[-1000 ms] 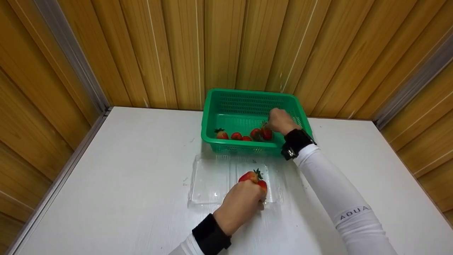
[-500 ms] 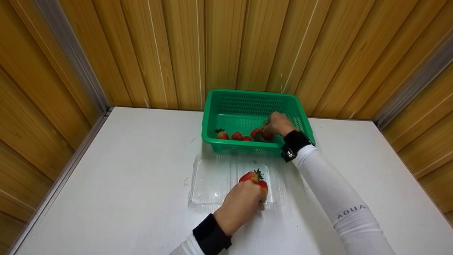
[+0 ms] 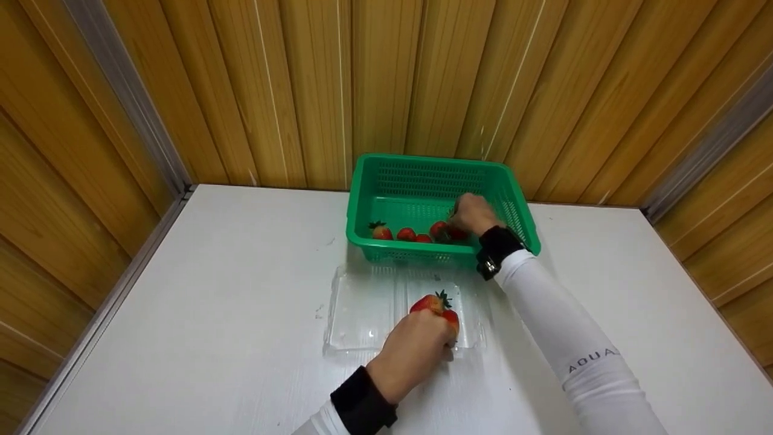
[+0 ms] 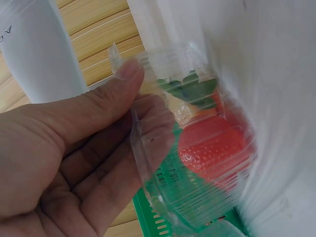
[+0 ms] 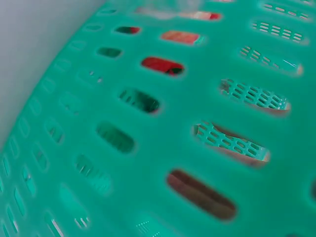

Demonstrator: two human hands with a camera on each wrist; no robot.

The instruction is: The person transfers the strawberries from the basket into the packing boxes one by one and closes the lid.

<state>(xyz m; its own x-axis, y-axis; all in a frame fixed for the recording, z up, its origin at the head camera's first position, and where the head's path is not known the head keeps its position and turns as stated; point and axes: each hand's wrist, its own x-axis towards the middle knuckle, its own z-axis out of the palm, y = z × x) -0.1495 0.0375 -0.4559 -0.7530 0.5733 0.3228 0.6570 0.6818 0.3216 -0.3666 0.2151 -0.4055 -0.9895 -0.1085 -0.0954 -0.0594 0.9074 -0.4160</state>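
Note:
My left hand (image 3: 416, 344) pinches the near wall of a clear plastic clamshell box (image 3: 362, 308) on the table. The left wrist view shows the thumb on one side of the wall and the fingers behind the plastic. Inside, just beyond this hand, lie strawberries (image 3: 426, 302) with green leaves. My right hand (image 3: 476, 213) reaches down into a green basket (image 3: 416, 244), its fingers curled at a strawberry; the fingertips are mostly hidden. Several more strawberries (image 3: 438, 229) lie along the basket's near side. The basket's slotted wall (image 5: 148, 163) fills the right wrist view and blocks the hand.
The basket stands at the back of the white table (image 3: 241, 290), against a wood-patterned panel wall (image 3: 302, 90). The clear box lies directly in front of it. Similar panels with grey metal corner strips stand left and right.
My right hand has sunk slightly lower and nearer among the strawberries in the basket. The left hand holds the box in the same spot.

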